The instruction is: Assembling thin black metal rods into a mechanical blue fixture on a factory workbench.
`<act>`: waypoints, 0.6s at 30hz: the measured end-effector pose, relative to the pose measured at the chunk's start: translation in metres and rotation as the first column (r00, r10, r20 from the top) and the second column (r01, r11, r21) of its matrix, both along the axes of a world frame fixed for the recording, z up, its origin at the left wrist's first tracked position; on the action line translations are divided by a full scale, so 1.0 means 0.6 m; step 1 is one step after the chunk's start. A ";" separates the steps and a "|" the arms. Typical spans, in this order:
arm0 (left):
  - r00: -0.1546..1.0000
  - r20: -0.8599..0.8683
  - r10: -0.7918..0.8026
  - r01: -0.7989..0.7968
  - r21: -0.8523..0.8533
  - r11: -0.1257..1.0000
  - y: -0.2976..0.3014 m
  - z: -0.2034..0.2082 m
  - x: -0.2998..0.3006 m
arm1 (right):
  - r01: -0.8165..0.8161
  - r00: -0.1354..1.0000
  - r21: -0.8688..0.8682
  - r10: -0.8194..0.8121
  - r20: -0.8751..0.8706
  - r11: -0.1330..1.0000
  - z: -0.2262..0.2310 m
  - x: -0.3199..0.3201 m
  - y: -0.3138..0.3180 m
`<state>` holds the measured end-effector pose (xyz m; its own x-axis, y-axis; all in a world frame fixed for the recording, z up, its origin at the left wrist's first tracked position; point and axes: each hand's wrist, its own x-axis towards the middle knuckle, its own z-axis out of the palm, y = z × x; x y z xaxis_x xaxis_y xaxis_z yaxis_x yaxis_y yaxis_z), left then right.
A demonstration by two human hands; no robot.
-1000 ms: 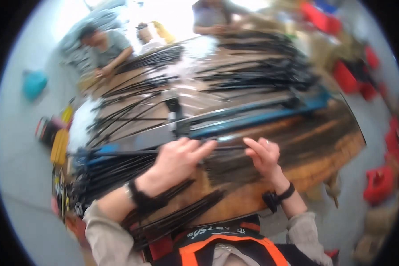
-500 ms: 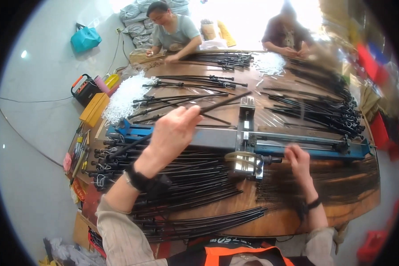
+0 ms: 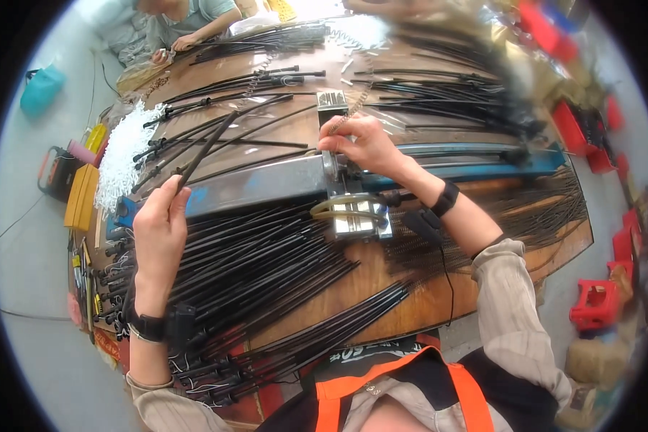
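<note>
My left hand (image 3: pixel 162 219) is closed round a slim black tube (image 3: pixel 207 147), which slants up and away to the right over the bench. With pinched fingertips my right hand (image 3: pixel 363 144) holds a long thin coil spring (image 3: pixel 358 103). From there the spring loops up over the far side of the table and comes down near the tube's upper end; whether it enters the tube I cannot tell. Just below my right hand stands a metal clamp fixture (image 3: pixel 358 216) on a long blue and grey machine rail (image 3: pixel 259 189).
Bundles of black tubes (image 3: pixel 266 252) cover the near left of the wooden table (image 3: pixel 381 306). Many loose springs (image 3: pixel 453 248) lie at the right. White plastic pieces (image 3: pixel 126 158) are heaped at the left. A co-worker's hand (image 3: pixel 186 42) is at the far edge; a red stool (image 3: pixel 594 304) stands at right.
My right hand has moved up and left from beside the fixture to above the rail, and the spring now shows in it. My left hand moved left and nearer with the tube. The view has shifted.
</note>
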<state>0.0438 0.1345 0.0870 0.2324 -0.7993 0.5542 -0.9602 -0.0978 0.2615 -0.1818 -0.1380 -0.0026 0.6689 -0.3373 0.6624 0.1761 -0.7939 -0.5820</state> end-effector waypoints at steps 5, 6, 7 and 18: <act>0.995 0.091 -0.039 0.043 -0.043 0.998 0.010 -0.007 0.000 | -0.037 0.980 0.051 0.047 -0.196 0.998 0.008 0.023 0.028; 0.993 0.120 -0.011 0.019 -0.062 0.998 0.007 0.000 0.001 | -0.040 0.937 -0.049 0.021 -0.350 0.998 0.007 0.029 0.034; 0.994 0.109 -0.002 0.008 -0.054 0.998 0.006 0.002 -0.005 | -0.051 0.866 -0.140 -0.026 -0.500 0.989 0.004 0.029 0.040; 0.984 0.177 -0.036 0.006 0.170 0.985 -0.021 -0.046 0.051 | 0.446 0.749 -0.652 -0.654 -0.103 0.614 -0.029 -0.302 -0.089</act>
<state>0.0742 0.1218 0.0595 0.1241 -0.8880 0.4428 -0.9922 -0.1053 0.0671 -0.3628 -0.1913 -0.0200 0.6750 -0.3518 0.6485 -0.5073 -0.8596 0.0617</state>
